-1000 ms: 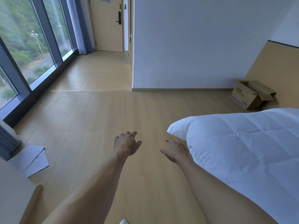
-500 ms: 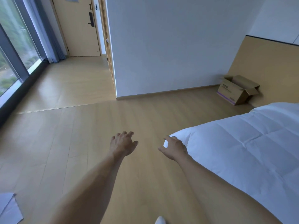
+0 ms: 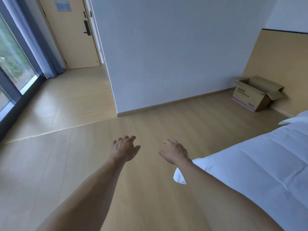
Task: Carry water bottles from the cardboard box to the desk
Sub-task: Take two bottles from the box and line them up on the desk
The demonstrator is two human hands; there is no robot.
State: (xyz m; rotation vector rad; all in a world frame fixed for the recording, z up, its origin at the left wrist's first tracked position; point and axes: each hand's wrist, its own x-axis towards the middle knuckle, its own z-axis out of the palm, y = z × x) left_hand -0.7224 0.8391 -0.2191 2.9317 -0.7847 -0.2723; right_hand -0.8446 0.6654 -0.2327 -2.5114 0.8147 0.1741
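Observation:
An open cardboard box (image 3: 253, 95) with purple print stands on the wooden floor at the far right, against the tan wall panel. Its inside is hidden from here, and no water bottle or desk shows. My left hand (image 3: 124, 148) and my right hand (image 3: 175, 151) are stretched out in front of me over the floor, fingers loosely bent and holding nothing. Both hands are well short of the box.
A bed with a white duvet (image 3: 260, 164) fills the lower right beside my right arm. A white wall corner (image 3: 116, 112) juts out ahead. Beyond it on the left a passage leads to a door (image 3: 73, 34), with large windows (image 3: 10, 64) along the left.
The view has swung right and forward: the papers on the floor at the left are gone and the box appears larger and nearer. Both hands stay held out and empty.

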